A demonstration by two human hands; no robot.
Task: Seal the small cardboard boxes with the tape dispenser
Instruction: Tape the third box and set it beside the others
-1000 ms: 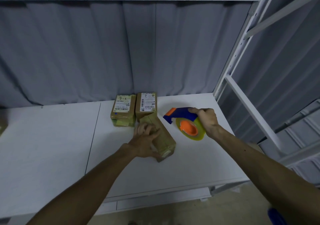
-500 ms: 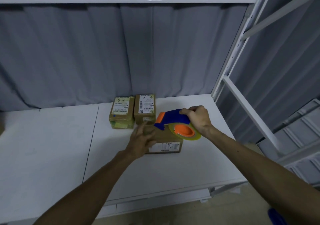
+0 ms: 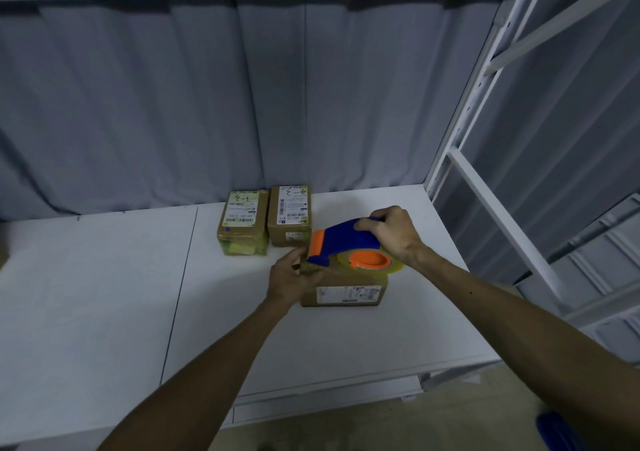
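Head view: the right hand, gripping the tape dispenser by its handle, has brought it from 3 o'clock onto the cardboard box, now turned crosswise mid-tabletop. The left hand grips the box's 9 o'clock end, so taping looks imminent.

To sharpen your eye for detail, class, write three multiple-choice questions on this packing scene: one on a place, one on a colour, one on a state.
1. Where is the tape dispenser? A in a drawer; B over the nearest box; C on a hook.
2. What colour is its handle? A blue; B green; C white.
3. What is the right hand doing? A lying flat; B pointing; C gripping the dispenser.
Answers: B, it sits above the box top; A, the handle is blue; C, fingers curl round the handle.
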